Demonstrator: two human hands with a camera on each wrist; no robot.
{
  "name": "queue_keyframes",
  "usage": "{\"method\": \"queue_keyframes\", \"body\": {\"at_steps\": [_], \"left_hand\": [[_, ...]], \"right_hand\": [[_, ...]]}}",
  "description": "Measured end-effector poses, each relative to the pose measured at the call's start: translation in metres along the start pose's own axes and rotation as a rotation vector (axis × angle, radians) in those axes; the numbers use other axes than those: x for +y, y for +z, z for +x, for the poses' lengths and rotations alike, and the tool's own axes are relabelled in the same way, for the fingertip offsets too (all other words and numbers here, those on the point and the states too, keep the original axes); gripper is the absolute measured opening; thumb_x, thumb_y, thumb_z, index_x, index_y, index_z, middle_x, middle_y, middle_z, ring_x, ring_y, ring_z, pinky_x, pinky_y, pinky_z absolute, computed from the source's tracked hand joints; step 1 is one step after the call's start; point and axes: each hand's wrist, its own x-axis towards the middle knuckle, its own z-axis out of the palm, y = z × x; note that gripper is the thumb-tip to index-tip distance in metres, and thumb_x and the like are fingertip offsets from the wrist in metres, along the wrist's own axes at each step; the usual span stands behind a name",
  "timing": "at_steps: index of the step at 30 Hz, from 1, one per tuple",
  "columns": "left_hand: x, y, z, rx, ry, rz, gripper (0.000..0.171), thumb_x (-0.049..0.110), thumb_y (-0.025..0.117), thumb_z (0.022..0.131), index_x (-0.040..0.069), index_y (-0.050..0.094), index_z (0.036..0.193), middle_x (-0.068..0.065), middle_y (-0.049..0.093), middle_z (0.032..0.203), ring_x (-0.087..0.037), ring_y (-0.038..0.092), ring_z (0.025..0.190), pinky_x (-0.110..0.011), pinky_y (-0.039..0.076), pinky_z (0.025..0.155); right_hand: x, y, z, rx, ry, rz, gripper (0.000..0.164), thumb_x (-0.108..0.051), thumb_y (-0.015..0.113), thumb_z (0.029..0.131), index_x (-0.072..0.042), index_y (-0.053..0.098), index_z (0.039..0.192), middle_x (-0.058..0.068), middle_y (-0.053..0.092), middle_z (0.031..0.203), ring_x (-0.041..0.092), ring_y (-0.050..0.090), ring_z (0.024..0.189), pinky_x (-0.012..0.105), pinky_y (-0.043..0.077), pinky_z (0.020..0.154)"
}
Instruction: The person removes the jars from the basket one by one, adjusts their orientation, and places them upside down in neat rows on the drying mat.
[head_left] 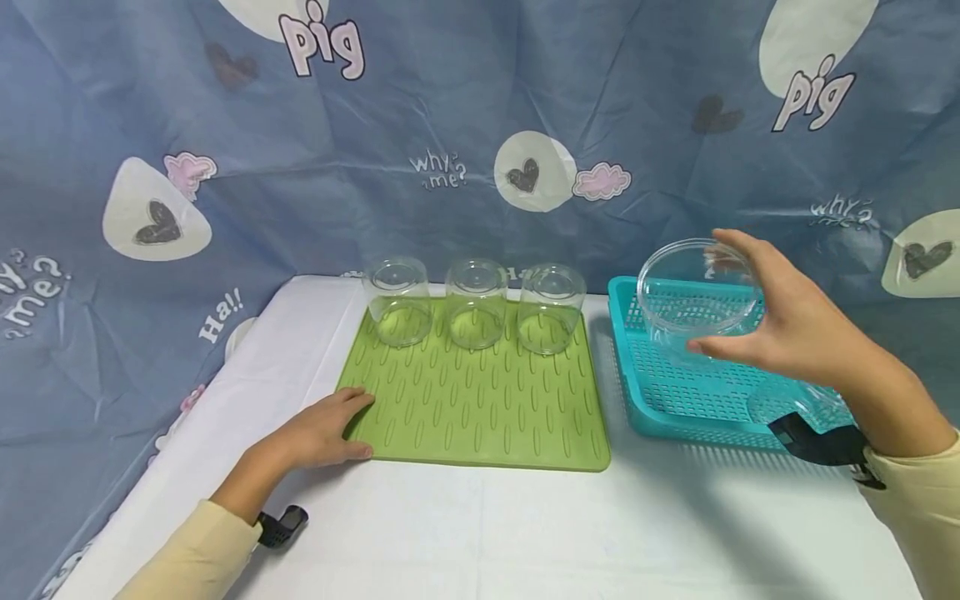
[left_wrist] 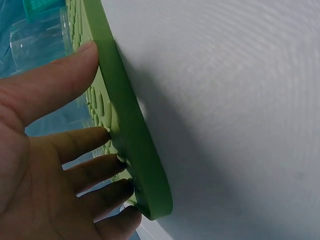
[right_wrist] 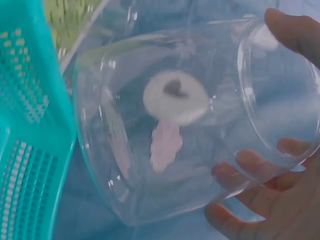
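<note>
My right hand [head_left: 780, 308] holds a clear cup [head_left: 697, 287] above the teal basket [head_left: 637, 400], thumb on one side and fingers on the other. The right wrist view shows the see-through wall of this cup [right_wrist: 150, 190] with the fingers [right_wrist: 260, 200] around one end. At the left edge of the green ribbed mat [head_left: 480, 417], my left hand [head_left: 322, 429] rests with its fingers spread and touching the mat's border. Three clear cups [head_left: 476, 304] stand in a row along the back of the mat.
Another clear cup [head_left: 798, 404] lies in the right part of the basket, partly hidden by my right wrist. A white cloth [head_left: 480, 525] covers the table. Behind it hangs a blue printed curtain [head_left: 450, 108].
</note>
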Motion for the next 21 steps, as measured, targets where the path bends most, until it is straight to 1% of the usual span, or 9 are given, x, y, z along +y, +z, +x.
{"method": "queue_keyframes", "body": {"at_steps": [3, 6, 9, 13, 17, 21], "left_hand": [[0.0, 0.0, -0.001, 0.001, 0.001, -0.005, 0.082, 0.034, 0.079, 0.082, -0.003, 0.044, 0.145, -0.029, 0.037, 0.153, -0.052, 0.037, 0.14, -0.064, 0.039, 0.111], [0.0, 0.001, -0.001, 0.006, 0.004, -0.004, 0.082, 0.035, 0.079, 0.082, -0.003, 0.045, 0.145, -0.028, 0.037, 0.153, -0.051, 0.037, 0.14, -0.064, 0.039, 0.111], [-0.001, 0.001, -0.001, 0.009, 0.009, -0.001, 0.082, 0.035, 0.079, 0.082, -0.003, 0.045, 0.145, -0.028, 0.038, 0.153, -0.051, 0.037, 0.14, -0.063, 0.039, 0.111], [-0.001, 0.001, -0.001, 0.007, 0.006, -0.003, 0.081, 0.034, 0.079, 0.082, -0.004, 0.044, 0.145, -0.028, 0.037, 0.153, -0.052, 0.037, 0.14, -0.064, 0.038, 0.111], [-0.001, 0.001, -0.001, 0.004, -0.001, -0.006, 0.081, 0.033, 0.079, 0.083, -0.004, 0.044, 0.146, -0.028, 0.036, 0.154, -0.052, 0.036, 0.141, -0.064, 0.037, 0.112], [0.0, 0.0, -0.001, 0.003, 0.002, -0.006, 0.082, 0.034, 0.079, 0.082, -0.004, 0.044, 0.145, -0.029, 0.036, 0.154, -0.052, 0.037, 0.14, -0.064, 0.038, 0.112]], "right_hand": [[-0.014, 0.009, 0.003, -0.004, -0.045, -0.026, 0.125, -0.017, 0.094, 0.063, -0.027, 0.015, 0.159, 0.018, 0.042, 0.149, 0.042, 0.044, 0.131, 0.069, 0.039, 0.094], [-0.026, 0.017, 0.006, -0.016, -0.049, -0.034, 0.123, -0.021, 0.093, 0.064, -0.023, 0.014, 0.158, 0.016, 0.04, 0.151, 0.041, 0.044, 0.132, 0.067, 0.043, 0.093], [-0.035, 0.024, 0.009, -0.043, -0.055, -0.027, 0.116, -0.024, 0.093, 0.066, -0.018, 0.021, 0.156, 0.015, 0.04, 0.151, 0.039, 0.042, 0.136, 0.066, 0.041, 0.1], [-0.043, 0.03, 0.013, -0.068, -0.087, -0.034, 0.11, -0.028, 0.093, 0.066, -0.014, 0.027, 0.153, 0.012, 0.043, 0.149, 0.035, 0.043, 0.134, 0.064, 0.039, 0.104], [-0.046, 0.036, 0.018, -0.08, -0.128, -0.049, 0.109, -0.029, 0.093, 0.065, -0.011, 0.03, 0.152, 0.011, 0.044, 0.148, 0.033, 0.046, 0.131, 0.064, 0.04, 0.103], [-0.05, 0.043, 0.022, -0.096, -0.166, -0.082, 0.108, -0.03, 0.093, 0.066, -0.011, 0.031, 0.153, 0.012, 0.043, 0.151, 0.033, 0.045, 0.135, 0.066, 0.037, 0.107]]}}
